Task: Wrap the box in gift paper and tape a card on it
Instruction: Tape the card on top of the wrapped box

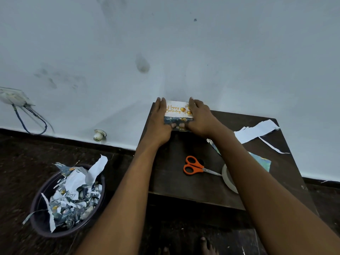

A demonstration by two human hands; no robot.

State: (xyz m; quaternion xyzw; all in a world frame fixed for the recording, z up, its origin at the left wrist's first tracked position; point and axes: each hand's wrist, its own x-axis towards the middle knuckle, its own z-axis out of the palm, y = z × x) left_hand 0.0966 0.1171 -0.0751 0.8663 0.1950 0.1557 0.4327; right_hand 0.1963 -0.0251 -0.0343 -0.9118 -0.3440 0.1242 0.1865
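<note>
Our left hand (159,118) and right hand (199,116) hold the small wrapped box (178,122) with its white birthday card (175,110) at the far tabletop (176,181) edge. It looks light; we hold its sides.

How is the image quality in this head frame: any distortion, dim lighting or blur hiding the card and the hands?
Head view: wide-angle bending stretches the forearms and curves the skirting line; light is dim and flat, with soft shadows on the wall; the card reads clearly between the left hand and right hand; the dark table loses detail; the scissors stay sharp.
</note>
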